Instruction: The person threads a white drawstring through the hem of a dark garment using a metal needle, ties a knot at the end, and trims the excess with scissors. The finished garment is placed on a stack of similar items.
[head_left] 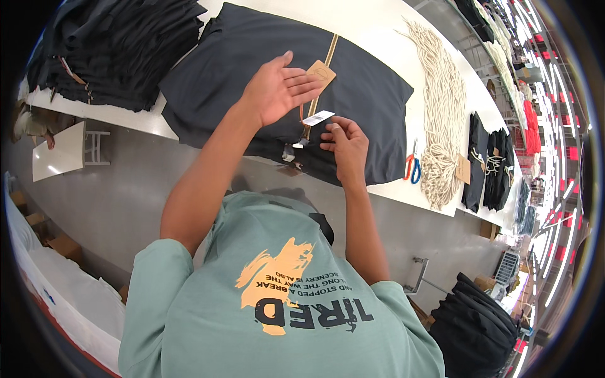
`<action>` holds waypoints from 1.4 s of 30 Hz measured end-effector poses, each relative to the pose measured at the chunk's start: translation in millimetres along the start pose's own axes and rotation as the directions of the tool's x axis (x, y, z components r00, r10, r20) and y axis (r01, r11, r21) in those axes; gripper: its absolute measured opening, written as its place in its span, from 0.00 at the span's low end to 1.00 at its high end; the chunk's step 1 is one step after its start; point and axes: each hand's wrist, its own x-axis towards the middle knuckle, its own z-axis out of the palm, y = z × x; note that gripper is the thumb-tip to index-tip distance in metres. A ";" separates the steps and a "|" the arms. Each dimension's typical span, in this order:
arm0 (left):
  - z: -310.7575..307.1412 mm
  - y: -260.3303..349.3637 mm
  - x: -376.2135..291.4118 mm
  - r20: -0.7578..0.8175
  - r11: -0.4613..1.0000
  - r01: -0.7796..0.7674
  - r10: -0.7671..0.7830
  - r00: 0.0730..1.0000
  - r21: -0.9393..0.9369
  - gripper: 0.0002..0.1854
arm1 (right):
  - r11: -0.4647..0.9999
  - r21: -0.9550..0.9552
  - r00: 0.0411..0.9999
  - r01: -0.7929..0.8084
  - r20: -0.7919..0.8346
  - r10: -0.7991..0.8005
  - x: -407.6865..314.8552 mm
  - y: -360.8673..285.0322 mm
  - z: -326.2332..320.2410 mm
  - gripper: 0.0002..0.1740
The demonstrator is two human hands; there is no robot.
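A dark garment [373, 85] lies flat before me, with a tan-edged zip [332, 51] running down its middle. My left hand [286, 90] is held over it, palm showing and fingers extended. At those fingertips is a brown card hang tag [325, 73]; whether they touch it is unclear. A white barcode tag [318, 117] lies lower along the zip, beside an orange cord [301, 113]. The bent fingers of my right hand [349, 146] are close to the white tag's right end, and I cannot tell whether they pinch anything. Small white labels [298, 145] show near the garment's close edge.
Stacked dark garments [118, 52] occupy the left of the white table [378, 19]. Scissors [413, 167] and a bundle of cream cords [439, 104] are at right, with folded dark items [487, 165] beyond. A person's hand [50, 140] appears far left, by a white board [59, 151].
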 end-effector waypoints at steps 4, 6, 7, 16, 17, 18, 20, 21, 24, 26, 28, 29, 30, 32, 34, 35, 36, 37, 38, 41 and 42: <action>-28.5 -12.4 -34.3 -0.076 0.932 -0.101 0.136 0.988 0.349 0.24 | 0.940 -0.300 0.986 0.162 0.010 -0.167 12.4 3.9 8.3 0.23; -45.3 -19.8 -58.3 -0.123 0.885 -0.104 0.178 0.976 0.454 0.20 | 0.953 -0.276 0.992 0.122 0.012 -0.124 7.7 -5.2 12.9 0.27; -53.4 -24.1 -69.9 -0.155 0.869 -0.088 0.186 0.970 0.488 0.19 | 0.954 -0.271 0.990 0.126 -0.020 -0.136 6.8 -2.9 10.9 0.27; -66.0 -85.6 -104.4 -0.258 0.858 0.099 0.040 0.965 0.504 0.19 | 0.349 -0.696 0.757 0.628 0.441 -0.482 -37.5 -9.2 -10.3 0.24; -66.7 -84.9 -104.1 -0.264 0.847 0.082 0.071 0.962 0.525 0.19 | 0.297 -0.698 0.725 0.651 0.457 -0.515 -32.8 0.9 -5.3 0.22; -62.9 -84.3 -101.7 -0.256 0.838 0.063 0.093 0.962 0.541 0.19 | 0.235 -0.711 0.695 0.663 0.468 -0.546 -21.6 10.3 -5.8 0.21; -60.0 -84.5 -102.2 -0.236 0.807 0.015 0.155 0.959 0.591 0.17 | 0.226 -0.683 0.643 0.695 0.448 -0.621 -7.2 14.6 -6.7 0.14; -62.9 -81.8 -102.1 -0.197 0.775 -0.025 0.191 0.962 0.632 0.17 | 0.232 -0.677 0.639 0.699 0.446 -0.627 -1.7 8.4 -4.2 0.12; -70.0 -87.4 -104.6 -0.096 0.662 -0.123 0.285 0.954 0.739 0.15 | 0.297 -0.644 0.653 0.704 0.425 -0.627 5.9 -28.0 -4.5 0.08; -61.9 -90.7 -95.5 -0.015 0.539 -0.199 0.366 0.930 0.818 0.15 | 0.454 -0.616 0.749 0.644 0.387 -0.537 18.5 -51.1 -6.9 0.09; -52.2 -91.6 -85.9 0.125 0.369 -0.304 0.436 0.891 0.878 0.16 | 0.530 -0.624 0.815 0.574 0.371 -0.446 33.6 -70.5 -9.9 0.11; -47.0 -90.5 -80.5 0.200 0.276 -0.354 0.463 0.864 0.894 0.16 | 0.561 -0.636 0.847 0.530 0.365 -0.386 41.2 -78.7 -11.5 0.11; -42.4 -88.0 -75.6 0.222 0.171 -0.340 0.482 0.847 0.925 0.17 | 0.536 -0.645 0.837 0.544 0.376 -0.397 48.1 -84.2 -12.0 0.12; -33.6 -82.4 -62.6 0.275 -0.043 -0.296 0.513 0.813 0.954 0.18 | 0.515 -0.671 0.841 0.534 0.356 -0.407 54.4 -97.6 -13.2 0.13; -30.6 -85.0 -39.7 0.260 -0.112 -0.241 0.584 0.769 0.964 0.20 | 0.508 -0.684 0.845 0.523 0.341 -0.412 52.6 -108.3 -10.2 0.13; -30.9 -86.5 -27.7 0.257 -0.145 -0.213 0.618 0.743 0.966 0.20 | 0.504 -0.690 0.846 0.520 0.336 -0.413 49.6 -112.8 -8.1 0.12; -33.4 -88.8 -14.4 0.261 -0.101 -0.257 0.633 0.729 0.961 0.21 | 0.500 -0.698 0.849 0.513 0.326 -0.415 46.6 -117.2 -7.8 0.11; -36.0 -90.3 -1.7 0.265 -0.061 -0.299 0.652 0.710 0.952 0.22 | 0.495 -0.703 0.849 0.511 0.321 -0.421 45.0 -121.4 -6.5 0.11; -39.3 -92.6 9.1 0.267 -0.021 -0.343 0.672 0.691 0.939 0.22 | 0.492 -0.699 0.842 0.520 0.322 -0.433 44.6 -123.7 -5.9 0.11; -41.4 -98.4 28.9 0.226 0.048 -0.387 0.743 0.630 0.921 0.21 | 0.497 -0.696 0.841 0.518 0.308 -0.445 44.4 -127.0 -7.8 0.11; -43.2 -99.8 35.6 0.246 0.008 -0.383 0.753 0.610 0.924 0.20 | 0.504 -0.700 0.850 0.505 0.303 -0.432 44.0 -127.9 -8.0 0.12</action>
